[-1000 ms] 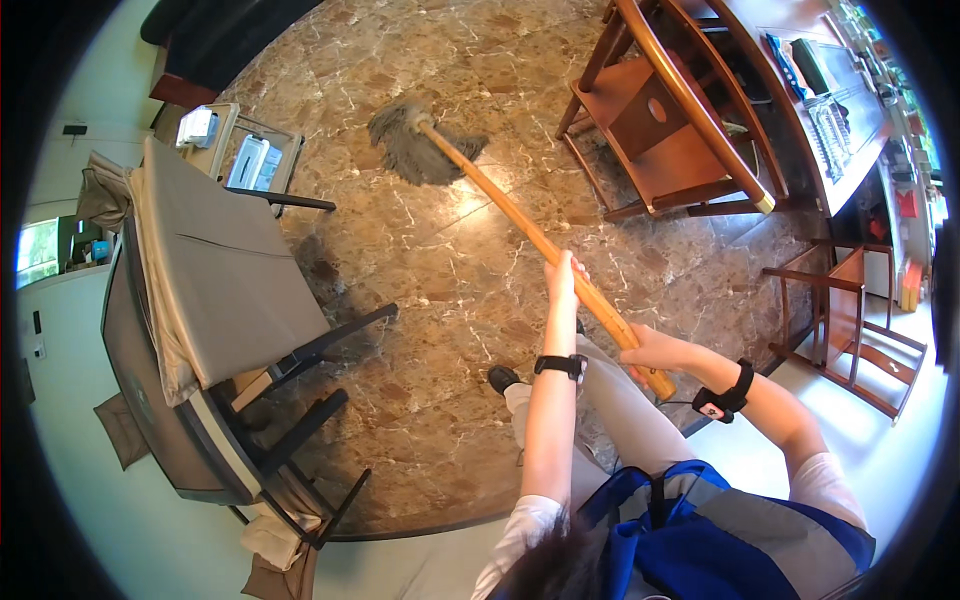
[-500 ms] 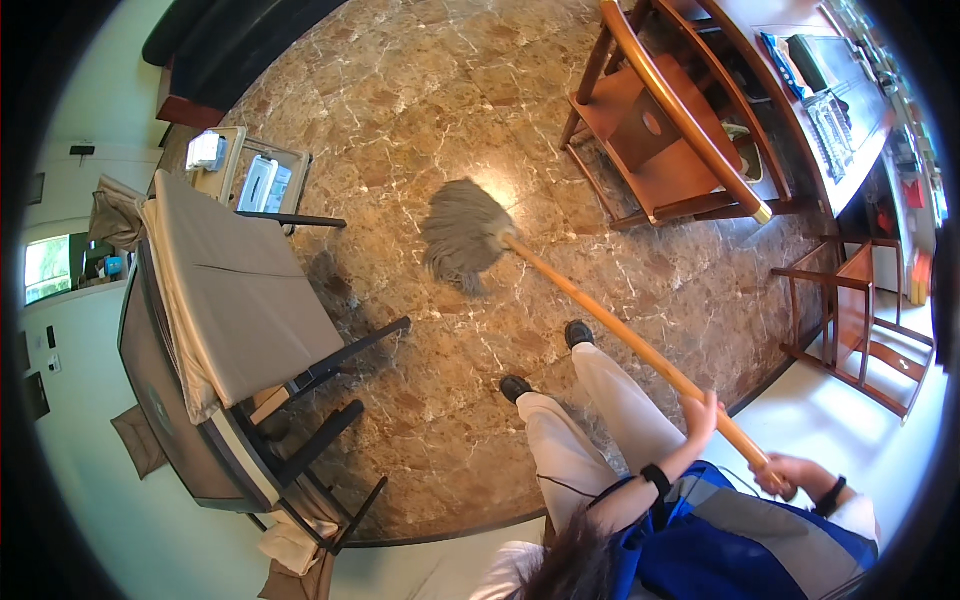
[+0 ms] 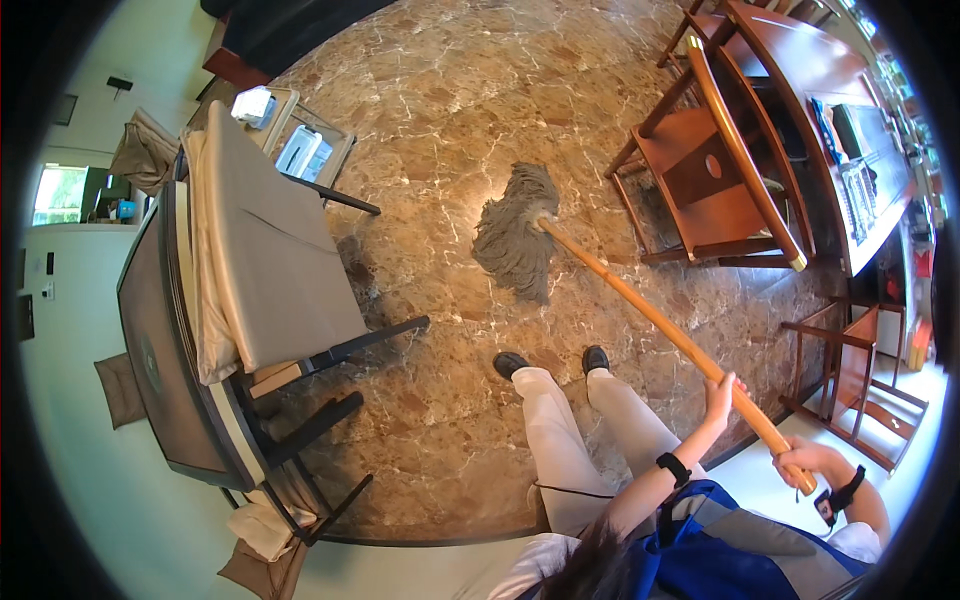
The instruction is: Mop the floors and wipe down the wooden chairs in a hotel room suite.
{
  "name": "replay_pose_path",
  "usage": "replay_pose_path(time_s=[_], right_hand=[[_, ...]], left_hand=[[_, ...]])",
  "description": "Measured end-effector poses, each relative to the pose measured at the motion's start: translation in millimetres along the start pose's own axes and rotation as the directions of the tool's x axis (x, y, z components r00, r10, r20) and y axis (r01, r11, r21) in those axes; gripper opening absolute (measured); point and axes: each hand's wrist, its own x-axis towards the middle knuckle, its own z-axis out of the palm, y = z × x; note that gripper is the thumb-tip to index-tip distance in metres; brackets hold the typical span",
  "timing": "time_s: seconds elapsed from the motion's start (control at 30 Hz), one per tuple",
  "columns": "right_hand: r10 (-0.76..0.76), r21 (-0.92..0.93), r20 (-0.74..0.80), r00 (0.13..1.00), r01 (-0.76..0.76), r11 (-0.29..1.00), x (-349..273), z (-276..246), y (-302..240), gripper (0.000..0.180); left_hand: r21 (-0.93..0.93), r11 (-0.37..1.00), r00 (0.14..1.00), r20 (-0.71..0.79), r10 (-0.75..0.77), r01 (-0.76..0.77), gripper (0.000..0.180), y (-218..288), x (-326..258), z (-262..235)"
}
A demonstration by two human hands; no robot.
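A string mop with a grey head [image 3: 517, 232] and a long wooden handle [image 3: 650, 311] slants from the middle of the floor toward my right side. Its strands lie spread on the brown marble-patterned floor [image 3: 440, 130]. My left hand [image 3: 722, 394] is wrapped round the handle partway down. Near the handle's upper end, my right hand [image 3: 805, 462] grips it as well. Both wrists carry black bands. My two dark shoes stand on the floor, a little nearer to me than the mop head.
A wooden armchair [image 3: 700, 180] stands at a desk [image 3: 868, 185] on the right, with a smaller wooden chair [image 3: 850, 370] nearer. At left are a beige cushioned chair [image 3: 285, 250], a dark table [image 3: 170, 350] and a trolley [image 3: 335, 160] holding white containers.
The mop head has swung to the right in the view and its strands have fanned out. My feet have shifted, and the whole view has turned slightly. Both hands keep hold of the handle.
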Motion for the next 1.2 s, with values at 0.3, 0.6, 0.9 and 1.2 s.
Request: replay_pose_path(time_s=[0.3,0.6,0.9,1.2], right_hand=[[-0.043,-0.273,0.078,0.996,0.063,0.96,-2.7,100.3,-170.0,0.012],[0.098,-0.425,0.158,0.983,-0.022,0.905,21.4,198.0,-264.8,0.019],[0.035,-0.428,0.365,0.93,0.134,0.894,97.6,236.8,-299.8,0.025],[-0.13,-0.32,0.369,0.92,0.257,0.912,205.0,215.8,-291.7,0.021]], left_hand=[[-0.407,0.884,0.973,-0.086,0.215,-0.231,0.011,172.5,-31.2,-29.5],[-0.563,0.76,0.946,-0.187,0.265,-0.324,0.01,284.1,-74.2,-110.2],[-0.467,0.745,0.868,-0.383,0.315,-0.477,0.01,343.4,-83.3,-198.0],[-0.184,0.768,0.745,-0.459,0.484,-0.613,0.008,357.4,-18.6,-258.4]])
